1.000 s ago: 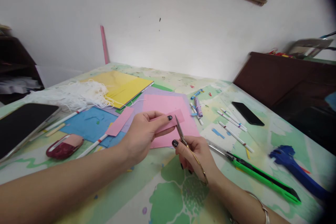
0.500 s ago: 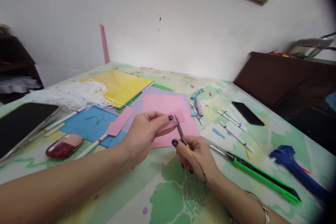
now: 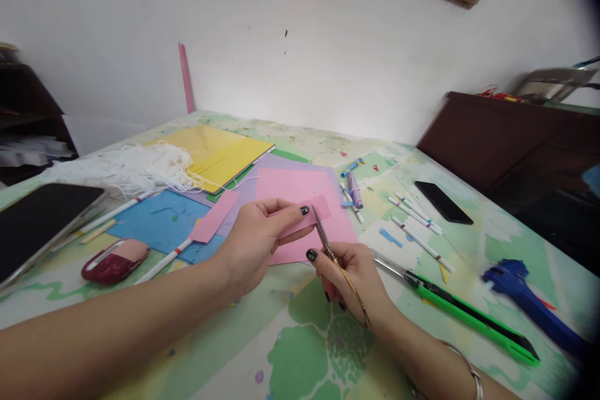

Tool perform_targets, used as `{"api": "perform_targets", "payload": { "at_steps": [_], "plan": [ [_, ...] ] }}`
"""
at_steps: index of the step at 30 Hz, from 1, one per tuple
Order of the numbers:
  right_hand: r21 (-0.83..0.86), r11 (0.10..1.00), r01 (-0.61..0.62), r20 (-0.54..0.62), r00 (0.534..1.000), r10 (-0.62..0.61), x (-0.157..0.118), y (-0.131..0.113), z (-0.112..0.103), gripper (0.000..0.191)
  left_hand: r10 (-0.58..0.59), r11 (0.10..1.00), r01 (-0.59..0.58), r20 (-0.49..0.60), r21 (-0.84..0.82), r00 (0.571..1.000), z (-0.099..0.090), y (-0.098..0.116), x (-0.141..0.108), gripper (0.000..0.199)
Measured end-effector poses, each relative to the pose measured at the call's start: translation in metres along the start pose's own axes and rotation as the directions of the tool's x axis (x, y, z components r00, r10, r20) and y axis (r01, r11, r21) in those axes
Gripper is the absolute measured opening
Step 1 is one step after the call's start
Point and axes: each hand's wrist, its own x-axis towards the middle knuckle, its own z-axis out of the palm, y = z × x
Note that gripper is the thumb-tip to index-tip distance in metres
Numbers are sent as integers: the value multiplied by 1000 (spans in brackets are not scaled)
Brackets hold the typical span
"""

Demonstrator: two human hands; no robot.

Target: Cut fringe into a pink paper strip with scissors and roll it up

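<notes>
Between its thumb and fingers, my left hand (image 3: 255, 234) pinches a small strip of pink paper (image 3: 320, 205). My right hand (image 3: 354, 275) grips a pair of scissors (image 3: 327, 244) with gold-coloured handles, blades pointing up and away from me. The blade tips lie at the strip's lower edge, just right of my left thumb. Below both hands a larger pink sheet (image 3: 281, 184) rests on a lilac sheet (image 3: 328, 170). Left of my left hand, another pink paper piece (image 3: 215, 217) lies over the end of a white stick (image 3: 164, 264).
A green utility knife (image 3: 473, 314) with its blade out lies right of my right hand, beside a blue tool (image 3: 529, 300). White string (image 3: 135, 165), yellow card (image 3: 225, 153), a blue sheet (image 3: 150, 215), a maroon case (image 3: 115, 260), a phone (image 3: 443, 202) and a tablet-like device (image 3: 42, 222) surround the work.
</notes>
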Motion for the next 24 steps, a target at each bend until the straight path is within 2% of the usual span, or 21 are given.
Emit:
{"api": "perform_targets", "payload": {
  "at_steps": [24],
  "plan": [
    [-52,999,-7,-31,1000,5,0,-3,1,49,-6,1000,6,-15,3,1000,0,0,1,12]
  ]
}}
